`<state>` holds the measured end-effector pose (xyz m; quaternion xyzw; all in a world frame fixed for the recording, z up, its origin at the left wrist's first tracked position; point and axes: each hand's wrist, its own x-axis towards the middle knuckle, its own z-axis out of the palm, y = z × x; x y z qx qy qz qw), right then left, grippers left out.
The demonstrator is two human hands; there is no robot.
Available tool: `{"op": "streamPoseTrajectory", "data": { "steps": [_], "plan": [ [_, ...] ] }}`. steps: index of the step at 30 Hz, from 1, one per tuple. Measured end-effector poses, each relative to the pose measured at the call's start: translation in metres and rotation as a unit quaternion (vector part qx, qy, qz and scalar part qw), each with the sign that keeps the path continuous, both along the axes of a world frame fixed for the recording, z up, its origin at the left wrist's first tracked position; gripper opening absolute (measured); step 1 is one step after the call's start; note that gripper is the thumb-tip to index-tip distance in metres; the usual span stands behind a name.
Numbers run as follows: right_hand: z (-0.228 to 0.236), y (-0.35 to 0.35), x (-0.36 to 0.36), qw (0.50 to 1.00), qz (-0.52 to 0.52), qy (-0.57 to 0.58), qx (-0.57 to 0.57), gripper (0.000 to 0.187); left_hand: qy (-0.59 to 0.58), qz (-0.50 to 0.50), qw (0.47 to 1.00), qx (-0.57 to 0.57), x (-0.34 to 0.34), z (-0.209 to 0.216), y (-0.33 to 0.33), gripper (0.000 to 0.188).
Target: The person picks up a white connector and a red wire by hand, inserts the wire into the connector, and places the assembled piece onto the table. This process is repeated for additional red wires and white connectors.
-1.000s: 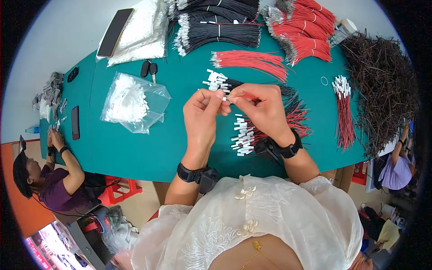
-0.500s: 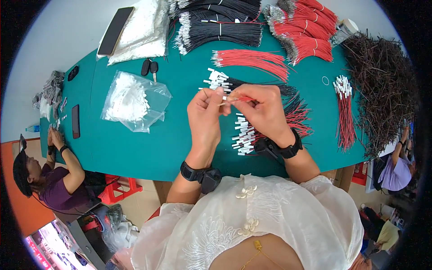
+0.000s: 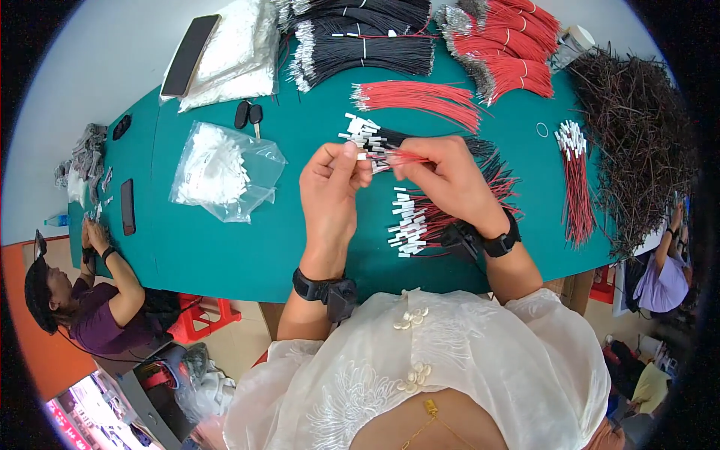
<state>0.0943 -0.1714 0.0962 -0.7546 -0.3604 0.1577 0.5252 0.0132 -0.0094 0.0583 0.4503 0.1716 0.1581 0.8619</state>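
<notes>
Over the middle of the table, my left hand (image 3: 327,196) is closed, with thumb and forefinger pinching a small white connector (image 3: 363,157). My right hand (image 3: 454,180), also closed, grips thin red wires (image 3: 409,157) whose ends point toward that connector. Whether a wire sits inside the connector is too small to tell. Just beyond my fingers lies a bunch of black wires with white connectors (image 3: 363,129). Beneath my right hand, red and black wires with white connectors (image 3: 409,225) spread in a pile, partly covered by the hand and wrist strap.
An open clear bag of white connectors (image 3: 217,169) lies left, with keys (image 3: 256,118) behind it. Loose red wires (image 3: 416,101), black bundles (image 3: 367,56) and red bundles (image 3: 517,75) fill the back. Right are a finished-looking red bundle (image 3: 575,187) and a dark wire heap (image 3: 634,142). A co-worker (image 3: 101,300) sits left.
My hands have drawn apart: the left moved slightly left, the right slightly right. The white connector and the red wires now show between them.
</notes>
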Motion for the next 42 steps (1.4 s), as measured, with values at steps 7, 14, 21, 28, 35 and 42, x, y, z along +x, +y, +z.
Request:
{"op": "streamPoseTrajectory", "data": {
  "steps": [7,14,21,28,35,42],
  "plan": [
    [0.031,-0.059,0.015,0.952,-0.091,-0.197,-0.216,0.019,0.033,-0.094,0.978,0.185,-0.003,-0.031,-0.003,0.012],
    [0.017,-0.076,0.023,0.927,-0.233,-0.21,-0.207,0.023,0.037,-0.203,0.863,0.462,-0.006,-0.04,-0.019,0.01],
    [-0.013,-0.034,0.02,0.994,-0.084,-0.037,-0.062,0.025,0.035,-0.071,0.768,0.636,0.007,-0.043,0.005,0.016],
    [-0.026,-0.014,0.015,0.997,-0.06,0.013,-0.038,0.024,0.027,-0.065,0.69,0.721,0.011,-0.043,0.002,0.018],
    [-0.024,-0.016,0.017,0.998,-0.039,0.005,-0.048,0.023,0.07,-0.079,0.946,0.306,0.014,-0.022,0.013,0.013],
    [-0.018,-0.003,0.011,0.994,-0.059,0.09,0.01,0.016,-0.032,0.05,0.799,0.598,0.021,-0.021,0.02,0.009]
  ]
}}
